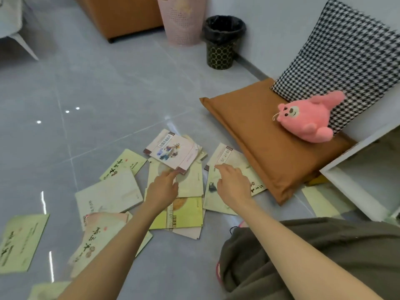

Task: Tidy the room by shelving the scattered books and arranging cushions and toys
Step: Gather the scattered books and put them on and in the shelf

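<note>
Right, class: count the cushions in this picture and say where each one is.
2. The brown cushion lies flat on the floor beside the books; the checked cushion stands on it, leaning on the wall. More could be hidden beyond the frame.

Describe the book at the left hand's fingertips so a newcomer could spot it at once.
Start at the brown cushion on the floor; books lie scattered left of it. The book tops the middle pile, at the left hand's fingertip. Unlike its green and cream neighbours, it is pale pink with dark red corners.
</note>
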Demonstrator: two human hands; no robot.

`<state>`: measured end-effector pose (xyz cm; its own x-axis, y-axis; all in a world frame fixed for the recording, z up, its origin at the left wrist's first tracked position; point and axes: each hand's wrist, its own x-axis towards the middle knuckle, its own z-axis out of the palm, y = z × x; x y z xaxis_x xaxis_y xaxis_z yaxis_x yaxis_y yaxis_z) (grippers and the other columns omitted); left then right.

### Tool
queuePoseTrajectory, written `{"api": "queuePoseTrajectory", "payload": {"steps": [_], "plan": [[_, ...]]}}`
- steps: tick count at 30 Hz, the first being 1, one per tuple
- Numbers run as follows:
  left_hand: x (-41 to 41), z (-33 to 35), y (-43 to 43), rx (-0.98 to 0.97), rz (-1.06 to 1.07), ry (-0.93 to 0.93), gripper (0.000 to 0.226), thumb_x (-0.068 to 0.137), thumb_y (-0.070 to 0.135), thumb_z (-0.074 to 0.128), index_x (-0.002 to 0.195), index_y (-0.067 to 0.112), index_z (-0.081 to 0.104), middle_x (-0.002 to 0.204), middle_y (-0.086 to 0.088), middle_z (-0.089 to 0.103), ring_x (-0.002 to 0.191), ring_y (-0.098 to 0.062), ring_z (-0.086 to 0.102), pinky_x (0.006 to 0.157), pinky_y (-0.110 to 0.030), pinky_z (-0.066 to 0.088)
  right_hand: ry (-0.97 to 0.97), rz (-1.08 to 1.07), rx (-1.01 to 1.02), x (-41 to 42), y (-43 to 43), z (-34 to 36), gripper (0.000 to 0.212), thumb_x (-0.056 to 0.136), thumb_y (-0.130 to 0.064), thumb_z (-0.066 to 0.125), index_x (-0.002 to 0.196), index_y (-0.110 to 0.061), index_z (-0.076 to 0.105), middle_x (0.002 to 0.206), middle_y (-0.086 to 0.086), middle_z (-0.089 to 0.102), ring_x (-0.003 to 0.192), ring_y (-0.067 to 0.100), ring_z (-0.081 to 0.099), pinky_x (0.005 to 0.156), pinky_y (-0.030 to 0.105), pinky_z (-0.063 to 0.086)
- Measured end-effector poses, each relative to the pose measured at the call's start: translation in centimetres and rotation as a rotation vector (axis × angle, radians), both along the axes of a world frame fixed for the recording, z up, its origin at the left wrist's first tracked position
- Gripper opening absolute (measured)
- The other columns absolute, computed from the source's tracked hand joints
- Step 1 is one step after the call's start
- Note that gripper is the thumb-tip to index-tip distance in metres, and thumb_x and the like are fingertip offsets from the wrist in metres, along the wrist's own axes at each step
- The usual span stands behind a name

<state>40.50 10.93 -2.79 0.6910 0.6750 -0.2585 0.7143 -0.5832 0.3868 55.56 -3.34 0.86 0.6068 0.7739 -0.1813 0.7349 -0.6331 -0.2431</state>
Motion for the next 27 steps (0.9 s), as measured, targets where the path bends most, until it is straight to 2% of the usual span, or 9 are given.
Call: {"api": "queuePoseTrajectory", "payload": {"steps": [5, 11, 15, 19, 22, 24, 27], "plan": [[-3.2, -5.1, -0.4, -0.142, 0.102, 0.099, 0.048, 0.096, 0.021, 0.044, 0.144, 0.023, 0.039, 0.141, -0.009, 0.046, 0.126, -0.029, 0.046, 0.097, -0.04, 0.042, 0.064, 0.089, -0.102, -1.3, 0.4, -3.6, 0.047, 0.092, -0.006, 0.043, 0.137, -0.02, 0.043, 0.139, -0.001, 0.047, 0.12, 0.025, 0.045, 0.086, 0.037, 0.044], [-6.4, -9.7, -0.8, -0.178, 0.185, 0.19, 0.054, 0.094, 0.021, 0.048, 0.146, 0.025, 0.033, 0.146, -0.01, 0.039, 0.13, -0.032, 0.041, 0.097, -0.043, 0.043, 0.105, 0.228, -0.139, -2.3, 1.4, -6.6, 0.056, 0.093, -0.006, 0.044, 0.144, -0.024, 0.035, 0.148, -0.002, 0.039, 0.124, 0.023, 0.042, 0.09, 0.037, 0.042], [-7.0, -12.5, -1.0, -0.132, 0.08, 0.358, 0.064, 0.093, 0.032, 0.053, 0.149, 0.026, 0.023, 0.156, -0.011, 0.018, 0.137, -0.034, 0.029, 0.099, -0.046, 0.042, 0.114, 0.301, -0.151, -2.7, 2.2, -8.1, 0.056, 0.094, -0.008, 0.042, 0.146, -0.024, 0.032, 0.153, -0.001, 0.032, 0.131, 0.025, 0.038, 0.097, 0.037, 0.04], [-5.3, -14.8, -1.5, -0.031, -0.078, 0.477, 0.076, 0.088, 0.015, 0.054, 0.151, 0.025, 0.012, 0.156, -0.012, 0.01, 0.133, -0.037, 0.029, 0.092, -0.042, 0.046, 0.128, 0.316, -0.173, -2.0, 2.4, -9.1, 0.057, 0.094, -0.008, 0.043, 0.147, -0.025, 0.031, 0.154, -0.002, 0.029, 0.134, 0.024, 0.035, 0.098, 0.036, 0.039], [-4.0, -16.0, -2.3, 0.009, -0.13, 0.548, 0.092, 0.086, 0.01, 0.059, 0.152, 0.024, -0.003, 0.157, -0.015, -0.001, 0.139, -0.042, 0.016, 0.095, -0.045, 0.044, 0.125, 0.325, -0.189, -0.8, 2.3, -9.5, 0.057, 0.094, -0.009, 0.043, 0.147, -0.026, 0.031, 0.154, -0.003, 0.029, 0.132, 0.023, 0.035, 0.092, 0.035, 0.041], [-3.3, -16.5, -2.7, 0.028, -0.132, 0.587, 0.103, 0.084, 0.013, 0.064, 0.15, 0.023, -0.014, 0.157, -0.018, -0.009, 0.141, -0.046, 0.008, 0.099, -0.048, 0.042, 0.137, 0.327, -0.197, 0.0, 2.2, -9.8, 0.056, 0.095, -0.01, 0.041, 0.147, -0.026, 0.03, 0.154, -0.003, 0.029, 0.132, 0.023, 0.034, 0.092, 0.037, 0.041], [-2.9, -16.9, -3.0, 0.023, -0.158, 0.632, 0.114, 0.079, 0.024, 0.073, 0.15, 0.023, -0.016, 0.156, -0.021, -0.015, 0.141, -0.05, 0.005, 0.101, -0.051, 0.039, 0.158, 0.328, -0.196, 0.6, 2.1, -10.0, 0.056, 0.095, -0.01, 0.041, 0.147, -0.025, 0.03, 0.154, -0.003, 0.028, 0.132, 0.024, 0.034, 0.093, 0.039, 0.041]]}}
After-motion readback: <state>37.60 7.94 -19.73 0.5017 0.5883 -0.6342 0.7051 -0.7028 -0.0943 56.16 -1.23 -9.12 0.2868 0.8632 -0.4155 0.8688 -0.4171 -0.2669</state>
